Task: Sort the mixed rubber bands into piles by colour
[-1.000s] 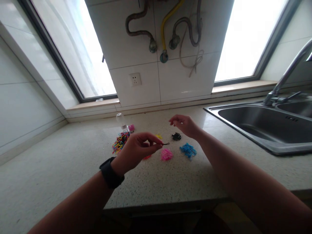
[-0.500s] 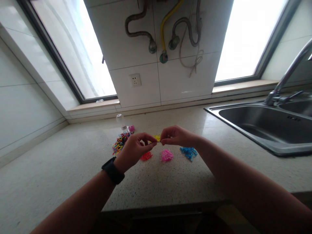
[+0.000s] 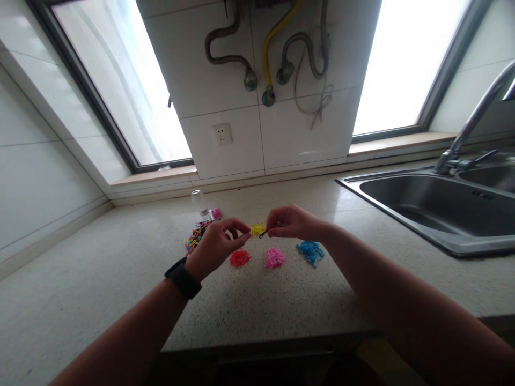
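Between finger and thumb, my right hand (image 3: 290,221) pinches a small black rubber band (image 3: 263,234), whose looped end sticks out to the left. My left hand (image 3: 220,240), with a black watch (image 3: 183,279) on its wrist, has thumb and forefinger pressed together; anything between them is too small to make out. Behind the fingertips lies a pile of yellow rubber bands (image 3: 257,229). Nearer me are a red pile (image 3: 240,258), a pink pile (image 3: 274,258) and a blue pile (image 3: 310,252). A mixed-colour heap (image 3: 196,236) is partly hidden by my left hand.
A clear bottle (image 3: 198,202) lies beside a pink cap (image 3: 216,214) behind the mixed heap. On the right, a steel sink (image 3: 402,206) with a tap (image 3: 469,131) is set into the speckled counter (image 3: 257,311). Hoses and a socket (image 3: 222,134) are on the tiled wall.
My hands have come slightly apart, the left moving left. The black band, stretched between both hands before, now sticks out from my right fingers alone.
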A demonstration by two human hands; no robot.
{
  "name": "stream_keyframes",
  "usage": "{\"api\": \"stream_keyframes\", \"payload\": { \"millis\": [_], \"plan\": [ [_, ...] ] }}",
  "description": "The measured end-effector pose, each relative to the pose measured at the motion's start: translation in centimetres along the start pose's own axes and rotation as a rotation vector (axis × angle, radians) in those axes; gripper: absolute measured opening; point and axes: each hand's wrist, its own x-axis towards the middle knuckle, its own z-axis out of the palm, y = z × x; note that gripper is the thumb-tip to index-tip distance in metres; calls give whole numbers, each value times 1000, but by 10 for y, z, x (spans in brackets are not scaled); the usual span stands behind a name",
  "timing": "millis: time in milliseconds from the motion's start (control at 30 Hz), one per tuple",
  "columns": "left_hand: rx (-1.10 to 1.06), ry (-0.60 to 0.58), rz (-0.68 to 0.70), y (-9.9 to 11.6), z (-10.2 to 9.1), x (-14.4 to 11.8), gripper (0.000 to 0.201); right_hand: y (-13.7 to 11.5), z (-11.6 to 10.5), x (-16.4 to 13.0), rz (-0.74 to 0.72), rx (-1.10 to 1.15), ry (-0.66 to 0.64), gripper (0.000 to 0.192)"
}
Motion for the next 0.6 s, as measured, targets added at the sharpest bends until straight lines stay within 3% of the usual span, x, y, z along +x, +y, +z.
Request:
{"api": "stream_keyframes", "payload": {
  "millis": [167,367,500,600],
  "plan": [
    [116,99,57,-29,-14,8,19,-6,2,-1,-19,53,-18,26],
    [274,183,7,-65,-33,13,21,1,-8,-1,0,20,13,27],
    [401,200,-35,-88,-41,11,26,20,-30,-3,97,-215,110,26],
    [521,196,-14,-102,-46,10,27,34,-50,-8,151,-571,173,18]
  ]
}}
